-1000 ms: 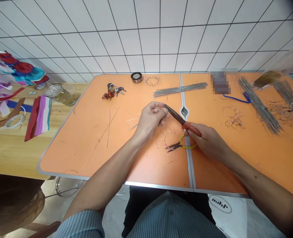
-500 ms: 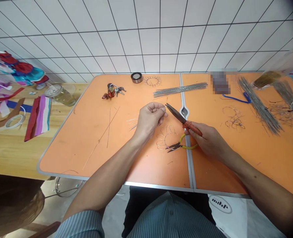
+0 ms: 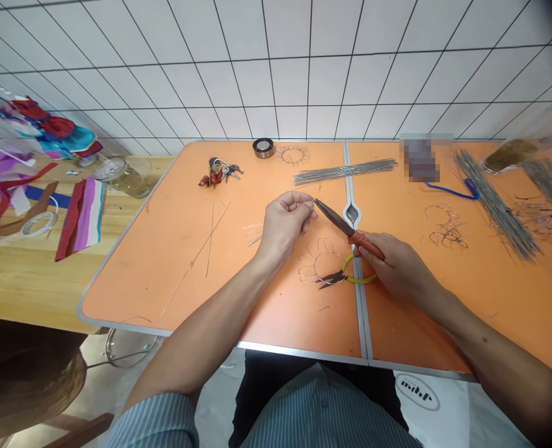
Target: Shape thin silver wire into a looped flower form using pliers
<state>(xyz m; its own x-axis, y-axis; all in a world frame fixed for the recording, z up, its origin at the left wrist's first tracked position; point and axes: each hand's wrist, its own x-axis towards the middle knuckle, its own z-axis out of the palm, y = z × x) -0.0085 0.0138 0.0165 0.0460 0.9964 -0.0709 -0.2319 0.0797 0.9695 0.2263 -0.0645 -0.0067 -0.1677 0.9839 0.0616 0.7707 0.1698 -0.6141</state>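
My left hand is closed in a pinch above the orange table, on a thin wire whose tip barely shows at the fingertips. Most of that wire is hidden by the fingers. My right hand grips long-nose pliers by their red handles, the jaw tips right beside my left fingertips. Under the hands lies a wire ring with petal-like loops, overlapped by yellow-handled pliers. Several short wires show just left of my left hand.
Two long wires cross on the left. Farther back are keys, a tape roll, another wire ring and a wire bundle. More bundled wires and tangled wire lie right. A jar stands far left.
The pliers' jaw tips, slightly parted before at my left fingertips, now look closer together. Both hands stay in nearly the same place; the view has shifted slightly.
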